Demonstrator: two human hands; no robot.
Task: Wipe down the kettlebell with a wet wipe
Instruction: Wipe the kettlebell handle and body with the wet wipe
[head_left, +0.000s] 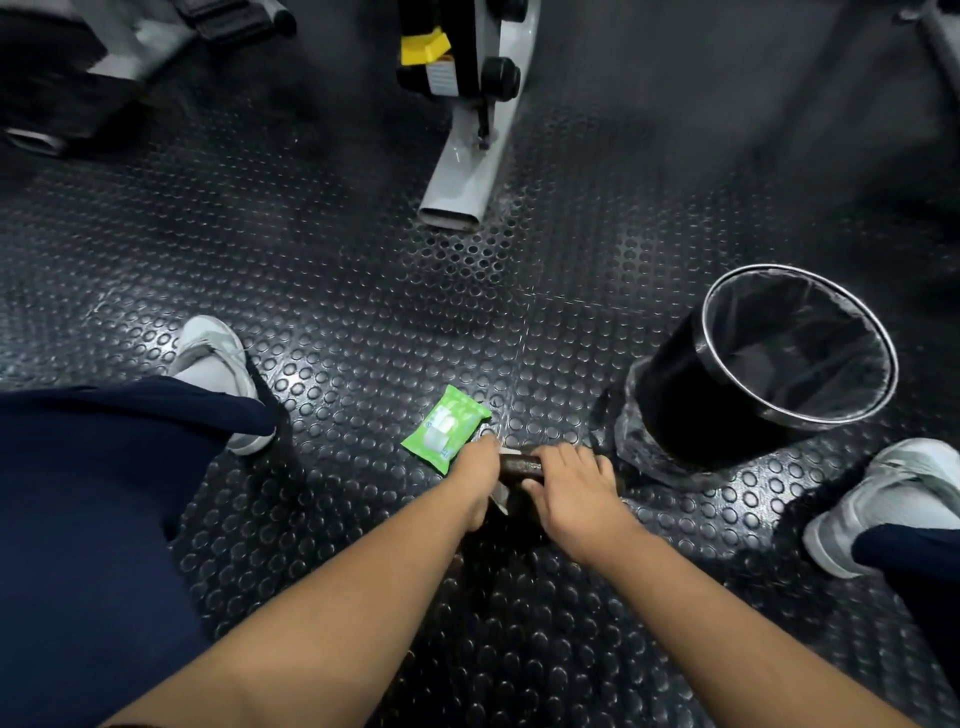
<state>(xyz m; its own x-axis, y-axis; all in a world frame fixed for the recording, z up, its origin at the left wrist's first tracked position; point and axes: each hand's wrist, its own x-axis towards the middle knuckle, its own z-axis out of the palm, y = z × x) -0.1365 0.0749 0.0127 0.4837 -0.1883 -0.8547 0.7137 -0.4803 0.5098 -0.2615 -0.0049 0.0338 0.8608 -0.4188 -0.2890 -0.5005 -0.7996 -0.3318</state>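
Supervisor: Kettlebell, where do you have it?

Operator: Lower centre of the frame, on the black studded rubber floor (363, 312). I see the dark brownish kettlebell (519, 464) mostly as a short stretch of handle between the two hands. Its body sits in shadow under the wrists.

Supervisor: Hands?

Operator: The right hand (569, 488) is wrapped around the handle's right end, fingers over the top and thumb on the near side. The left hand (475, 475) is clamped on the left end with a thin white wet wipe (500, 500) between hand and handle. White edges stick out above and below the hand. Its fingertips are hidden from me.

Supervisor: Anything around it?

Operator: A flat green plastic pack of wipes (447, 428) lies on the floor just beside the left hand, up and to the left. A round black waste bin with a clear liner (675, 395) stands at the right of the frame, near the kettlebell. One pale grey sneaker (218, 358) is at mid-left and another (883, 499) at the right edge, both below navy trouser legs. A grey metal machine leg (467, 171) comes down at upper centre.
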